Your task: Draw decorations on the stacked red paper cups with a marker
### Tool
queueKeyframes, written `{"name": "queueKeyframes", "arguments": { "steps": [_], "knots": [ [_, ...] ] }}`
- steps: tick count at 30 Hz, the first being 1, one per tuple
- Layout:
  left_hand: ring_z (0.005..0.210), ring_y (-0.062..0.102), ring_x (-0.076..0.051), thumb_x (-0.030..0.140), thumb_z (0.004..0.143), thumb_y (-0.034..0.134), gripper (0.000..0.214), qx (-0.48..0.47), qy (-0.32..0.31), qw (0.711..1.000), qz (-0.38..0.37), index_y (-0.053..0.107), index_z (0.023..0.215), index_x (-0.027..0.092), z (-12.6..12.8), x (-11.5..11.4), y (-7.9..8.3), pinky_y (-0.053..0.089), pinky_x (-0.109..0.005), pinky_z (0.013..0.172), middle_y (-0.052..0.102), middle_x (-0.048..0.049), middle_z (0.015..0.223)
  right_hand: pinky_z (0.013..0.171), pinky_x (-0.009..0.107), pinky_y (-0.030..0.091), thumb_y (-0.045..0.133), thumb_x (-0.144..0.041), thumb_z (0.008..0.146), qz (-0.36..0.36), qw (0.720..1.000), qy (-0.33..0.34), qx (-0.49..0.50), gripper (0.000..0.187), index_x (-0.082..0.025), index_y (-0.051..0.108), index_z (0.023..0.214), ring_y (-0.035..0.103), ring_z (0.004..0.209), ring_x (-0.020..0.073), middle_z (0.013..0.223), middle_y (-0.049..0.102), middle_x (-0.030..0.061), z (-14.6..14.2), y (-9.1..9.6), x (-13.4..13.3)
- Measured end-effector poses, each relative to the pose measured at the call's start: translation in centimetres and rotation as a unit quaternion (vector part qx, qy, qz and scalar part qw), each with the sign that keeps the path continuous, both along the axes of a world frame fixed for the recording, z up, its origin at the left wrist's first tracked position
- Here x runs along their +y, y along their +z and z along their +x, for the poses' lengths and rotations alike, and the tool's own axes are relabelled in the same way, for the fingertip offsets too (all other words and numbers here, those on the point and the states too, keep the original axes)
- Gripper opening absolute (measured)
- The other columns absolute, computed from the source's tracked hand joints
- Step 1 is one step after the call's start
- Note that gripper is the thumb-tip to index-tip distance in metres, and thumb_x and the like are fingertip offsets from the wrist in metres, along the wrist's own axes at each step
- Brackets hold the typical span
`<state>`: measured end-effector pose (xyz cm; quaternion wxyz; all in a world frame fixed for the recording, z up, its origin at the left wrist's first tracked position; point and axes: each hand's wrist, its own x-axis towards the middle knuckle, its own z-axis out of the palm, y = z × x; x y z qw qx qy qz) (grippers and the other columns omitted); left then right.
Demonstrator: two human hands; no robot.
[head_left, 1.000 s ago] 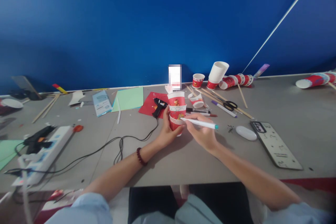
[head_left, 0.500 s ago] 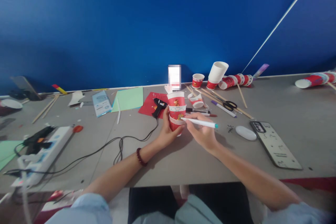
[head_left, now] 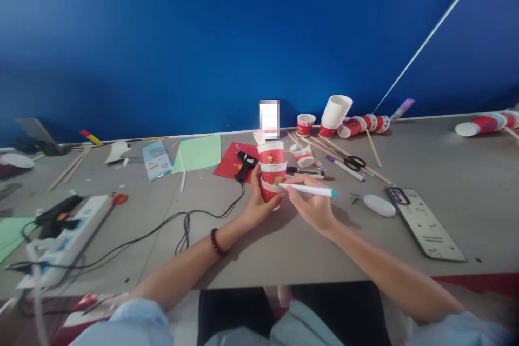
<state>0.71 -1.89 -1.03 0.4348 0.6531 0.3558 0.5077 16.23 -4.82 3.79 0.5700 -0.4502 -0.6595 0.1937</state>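
My left hand (head_left: 259, 203) is wrapped round the lower part of a stack of red and white paper cups (head_left: 272, 158), which stands roughly upright in front of me. A white marker pen (head_left: 310, 190) with a teal end is gripped in my right hand (head_left: 314, 206). Its tip is at the printed picture on the cups' side; I cannot tell whether it touches. Behind the stack lies a black glue gun (head_left: 245, 165) on red paper (head_left: 227, 163).
On the right lie scissors (head_left: 355, 163), a purple-capped marker (head_left: 345, 168), wooden sticks (head_left: 373, 148), a white oval case (head_left: 379, 205) and a phone (head_left: 430, 227). More paper cups (head_left: 336, 111) stand by the blue wall. A power strip (head_left: 81, 238) and black cable (head_left: 154, 232) are at left.
Almost nothing differs. The marker's tip has shifted very slightly, while both hands and the cup stack stay in place.
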Motion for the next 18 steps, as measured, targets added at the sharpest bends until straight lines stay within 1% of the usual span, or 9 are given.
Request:
{"name": "queueKeyframes", "arguments": {
  "steps": [4, 8, 14, 18],
  "knots": [
    [0.139, 0.035, -0.03, 0.049, 0.079, 0.069, 0.094, -0.008, 0.004, 1.0, -0.003, 0.011, 0.149, 0.026, 0.04, -0.03, -0.01, 0.029, -0.048, 0.115, 0.03, -0.0162, 0.148, 0.067, 0.03, 0.055, 0.058, -0.02, 0.084, 0.009, 1.0, 0.003, -0.009, 0.007, -0.021, 0.065, 0.081, 0.068, 0.072, 0.0174, 0.077, 0.071, 0.0025, 0.0, 0.03, -0.02],
    [0.138, 0.036, -0.03, 0.048, 0.079, 0.069, 0.094, 0.003, 0.004, 1.0, -0.006, 0.011, 0.149, 0.028, -0.05, -0.1, 0.24, 0.029, -0.049, 0.115, 0.031, -0.0153, 0.149, 0.067, 0.031, 0.055, 0.058, -0.021, 0.084, 0.004, 1.0, -0.002, -0.01, 0.007, -0.022, 0.064, 0.082, 0.068, 0.072, 0.0178, 0.078, 0.071, 0.0028, -0.02, -0.06, -0.01],
    [0.138, 0.036, -0.031, 0.046, 0.079, 0.07, 0.093, 0.004, -0.003, 1.0, -0.007, 0.011, 0.149, 0.028, -0.1, -0.21, 0.52, 0.029, -0.049, 0.114, 0.032, -0.016, 0.149, 0.073, 0.033, 0.055, 0.059, -0.022, 0.084, 0.006, 0.999, -0.032, 0.002, 0.005, -0.022, 0.063, 0.083, 0.069, 0.077, 0.019, 0.081, 0.071, 0.0035, -0.05, -0.18, 0.06],
    [0.138, 0.037, -0.03, 0.045, 0.079, 0.07, 0.093, 0.004, -0.004, 1.0, -0.003, 0.011, 0.149, 0.028, -0.09, -0.22, 0.56, 0.029, -0.049, 0.114, 0.032, -0.0162, 0.148, 0.072, 0.032, 0.055, 0.059, -0.022, 0.085, 0.005, 1.0, -0.023, 0.007, 0.005, -0.021, 0.063, 0.084, 0.068, 0.076, 0.0181, 0.08, 0.07, 0.0034, 0.04, -0.22, 0.11]
  ]
}}
